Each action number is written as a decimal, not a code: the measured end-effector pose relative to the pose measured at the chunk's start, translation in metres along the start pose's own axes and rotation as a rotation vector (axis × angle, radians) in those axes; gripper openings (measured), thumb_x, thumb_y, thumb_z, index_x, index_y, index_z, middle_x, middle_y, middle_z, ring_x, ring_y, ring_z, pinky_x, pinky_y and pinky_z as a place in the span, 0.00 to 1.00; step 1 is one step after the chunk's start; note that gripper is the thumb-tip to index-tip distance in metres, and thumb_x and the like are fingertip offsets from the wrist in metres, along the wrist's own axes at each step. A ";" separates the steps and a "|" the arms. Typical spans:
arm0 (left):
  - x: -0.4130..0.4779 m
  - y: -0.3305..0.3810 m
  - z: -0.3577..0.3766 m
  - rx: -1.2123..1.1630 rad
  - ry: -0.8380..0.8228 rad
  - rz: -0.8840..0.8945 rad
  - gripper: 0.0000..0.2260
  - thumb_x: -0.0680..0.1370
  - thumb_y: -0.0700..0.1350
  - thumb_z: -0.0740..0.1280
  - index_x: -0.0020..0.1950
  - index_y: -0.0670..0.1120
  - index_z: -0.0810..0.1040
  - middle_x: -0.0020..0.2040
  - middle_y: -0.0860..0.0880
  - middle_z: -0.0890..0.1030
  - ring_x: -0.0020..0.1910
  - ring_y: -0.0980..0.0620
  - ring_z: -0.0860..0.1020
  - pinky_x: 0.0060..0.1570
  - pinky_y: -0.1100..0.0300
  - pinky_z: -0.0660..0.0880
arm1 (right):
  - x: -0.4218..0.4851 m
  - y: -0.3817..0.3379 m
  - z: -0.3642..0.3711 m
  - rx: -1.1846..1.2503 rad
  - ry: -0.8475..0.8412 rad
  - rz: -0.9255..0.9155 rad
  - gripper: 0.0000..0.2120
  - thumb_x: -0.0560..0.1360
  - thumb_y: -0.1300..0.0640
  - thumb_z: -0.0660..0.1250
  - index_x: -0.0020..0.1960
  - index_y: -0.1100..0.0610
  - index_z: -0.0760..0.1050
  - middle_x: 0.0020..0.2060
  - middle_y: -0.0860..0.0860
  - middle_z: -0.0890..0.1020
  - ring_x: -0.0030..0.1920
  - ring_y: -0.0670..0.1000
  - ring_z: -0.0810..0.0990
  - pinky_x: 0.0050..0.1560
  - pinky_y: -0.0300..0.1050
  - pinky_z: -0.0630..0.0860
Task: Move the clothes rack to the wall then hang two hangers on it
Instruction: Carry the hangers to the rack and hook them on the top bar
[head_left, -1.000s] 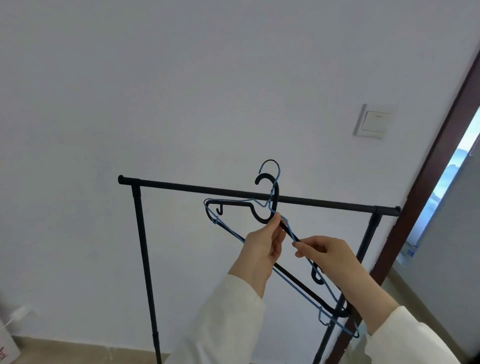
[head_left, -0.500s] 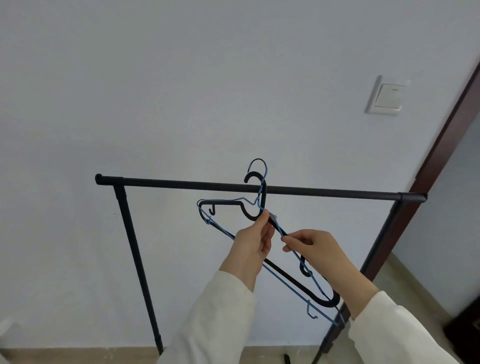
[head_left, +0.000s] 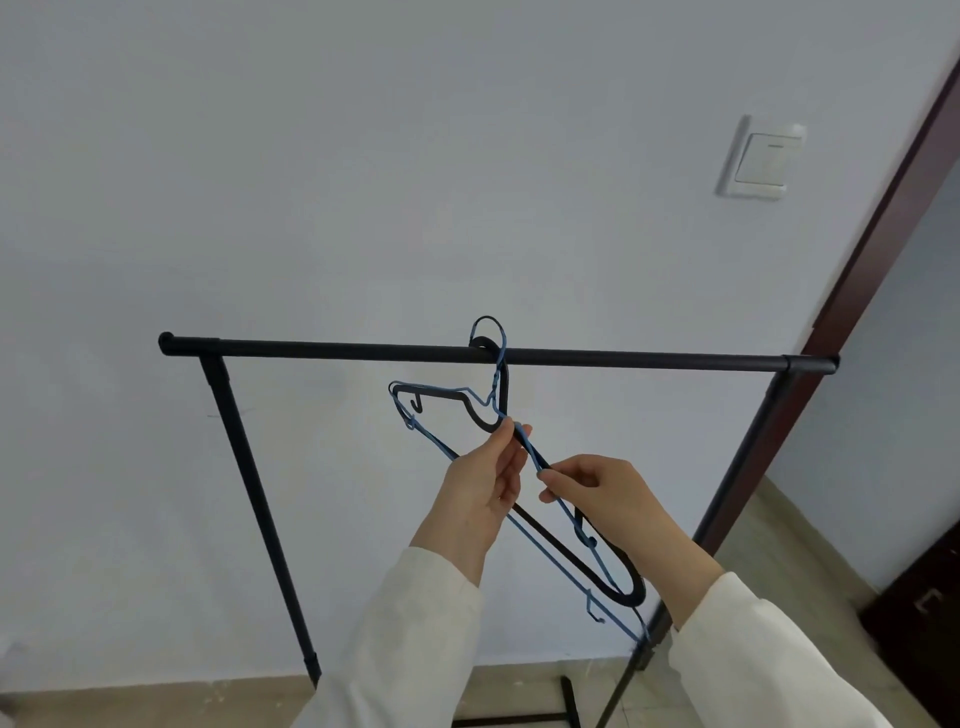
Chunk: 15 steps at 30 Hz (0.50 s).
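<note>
A black clothes rack (head_left: 363, 351) stands close against the white wall, its top bar running level across the view. Two hangers overlap below the bar, tilted down to the right: a thick black hanger (head_left: 618, 582) and a thin blue hanger (head_left: 434, 389). Both hooks sit at the bar's middle; the black hook lies over the bar, the blue hook loops just above it. My left hand (head_left: 483, 483) pinches the hangers near their necks. My right hand (head_left: 597, 493) pinches the right shoulder arm a little lower.
A white light switch (head_left: 761, 158) is on the wall at upper right. A dark brown door frame (head_left: 883, 208) runs down the right side, with a dark cabinet (head_left: 924, 613) beyond it. The rack's base bars (head_left: 569, 699) lie on the beige floor below.
The hangers have risen toward the bar: the black hook now rests over it, where before both hooks were in front of it. Both hands kept their hold and moved with them.
</note>
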<state>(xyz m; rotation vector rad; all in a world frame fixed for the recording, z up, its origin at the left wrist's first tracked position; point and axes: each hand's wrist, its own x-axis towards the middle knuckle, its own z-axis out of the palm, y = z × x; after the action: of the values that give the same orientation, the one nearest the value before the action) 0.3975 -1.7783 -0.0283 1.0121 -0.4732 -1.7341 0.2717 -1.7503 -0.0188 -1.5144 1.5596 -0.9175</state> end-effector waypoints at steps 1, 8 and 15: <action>0.000 0.000 -0.001 0.002 0.000 0.003 0.07 0.75 0.48 0.66 0.42 0.47 0.81 0.45 0.52 0.83 0.42 0.58 0.77 0.39 0.67 0.70 | -0.001 -0.001 0.001 -0.002 -0.006 0.002 0.06 0.73 0.53 0.65 0.45 0.53 0.79 0.36 0.44 0.83 0.42 0.41 0.79 0.40 0.31 0.67; -0.005 0.000 -0.005 0.044 0.041 0.058 0.07 0.75 0.47 0.65 0.47 0.45 0.81 0.47 0.51 0.84 0.46 0.56 0.78 0.41 0.65 0.72 | -0.008 -0.006 0.006 -0.063 0.010 -0.020 0.06 0.73 0.52 0.63 0.44 0.53 0.78 0.37 0.44 0.85 0.43 0.44 0.79 0.38 0.32 0.68; -0.010 0.003 -0.003 0.192 0.102 0.182 0.05 0.73 0.44 0.68 0.46 0.44 0.80 0.52 0.46 0.82 0.42 0.56 0.79 0.38 0.66 0.74 | -0.015 -0.013 0.009 -0.109 0.051 -0.066 0.07 0.74 0.52 0.63 0.42 0.53 0.76 0.38 0.44 0.84 0.30 0.51 0.72 0.21 0.28 0.66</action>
<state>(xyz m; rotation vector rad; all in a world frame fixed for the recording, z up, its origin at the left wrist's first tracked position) 0.4028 -1.7698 -0.0242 1.1505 -0.6548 -1.4887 0.2853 -1.7354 -0.0110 -1.6389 1.6268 -0.9277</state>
